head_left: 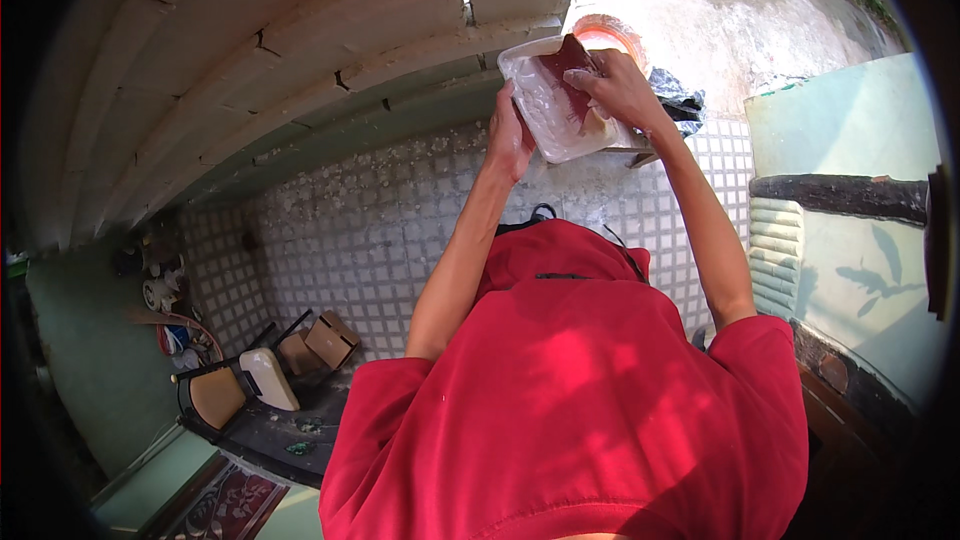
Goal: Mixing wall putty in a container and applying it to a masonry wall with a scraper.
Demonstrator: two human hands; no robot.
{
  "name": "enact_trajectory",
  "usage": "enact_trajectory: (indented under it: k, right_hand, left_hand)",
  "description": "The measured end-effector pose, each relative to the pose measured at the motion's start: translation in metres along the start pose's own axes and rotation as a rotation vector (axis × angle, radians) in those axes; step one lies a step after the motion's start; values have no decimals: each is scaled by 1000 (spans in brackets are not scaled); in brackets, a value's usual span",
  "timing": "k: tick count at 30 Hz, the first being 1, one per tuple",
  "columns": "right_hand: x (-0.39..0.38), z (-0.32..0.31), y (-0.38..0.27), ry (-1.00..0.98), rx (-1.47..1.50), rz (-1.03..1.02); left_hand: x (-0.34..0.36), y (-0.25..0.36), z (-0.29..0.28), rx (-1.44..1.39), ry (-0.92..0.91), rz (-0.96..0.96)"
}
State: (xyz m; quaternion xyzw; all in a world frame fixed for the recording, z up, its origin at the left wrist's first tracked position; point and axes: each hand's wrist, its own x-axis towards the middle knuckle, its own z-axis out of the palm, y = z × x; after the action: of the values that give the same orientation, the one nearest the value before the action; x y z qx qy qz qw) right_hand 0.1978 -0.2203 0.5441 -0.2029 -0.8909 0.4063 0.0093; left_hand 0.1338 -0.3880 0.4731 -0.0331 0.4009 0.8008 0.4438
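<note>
In front of me is a shallow white tray [536,110] with rounded corners, tilted, its surface looking wet or smeared with white. My left hand [511,137] is closed on its near left side, fingers partly hidden beneath. Inside the tray lies a thin, flat reddish-brown piece [562,68]; its exact kind is unclear. My right hand [622,92] reaches over the tray's right side, its fingers closed on this piece. Just beyond the tray stands an orange bucket [632,37], partly covered by the tray and my right hand.
A crumpled black plastic bag [683,103] lies by the bucket. Tiled floor [400,210] spreads below, with a sunlit concrete strip [680,0] beyond. Cardboard boxes [331,338] and a dark bench [290,430] stand at lower left. A pale green wall [850,130] is on the right.
</note>
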Motion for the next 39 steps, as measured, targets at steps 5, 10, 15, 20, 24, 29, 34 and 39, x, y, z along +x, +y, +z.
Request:
enact_trajectory:
  k: [5,10,15,20,24,29,34,39]
  right_hand:
    - [-6,0,-16,88,64,-97]
    - [-6,9,-25,3,-44,-108]
    - [-6,2,-16,143,-129,-148]
    - [-5,-16,-24,251,-178,-191]
    - [-4,3,-24,206,-318,-107]
    - [-7,14,-29,144,-131,-170]
    - [-8,17,-35,72,-67,-213]
    - [-1,14,-17,39,-197,-147]
  left_hand:
    - [6,2,-9,-46,-52,-35]
    - [5,5,-5,-41,-59,-30]
    - [3,3,-6,-54,-34,-2]
    - [4,5,-11,-24,-5,-12]
    - [6,4,-11,3,-7,13]
    - [9,4,-13,34,-8,-34]
    - [7,6,-15,-42,-52,-45]
    - [2,5,-13,-46,-30,-27]
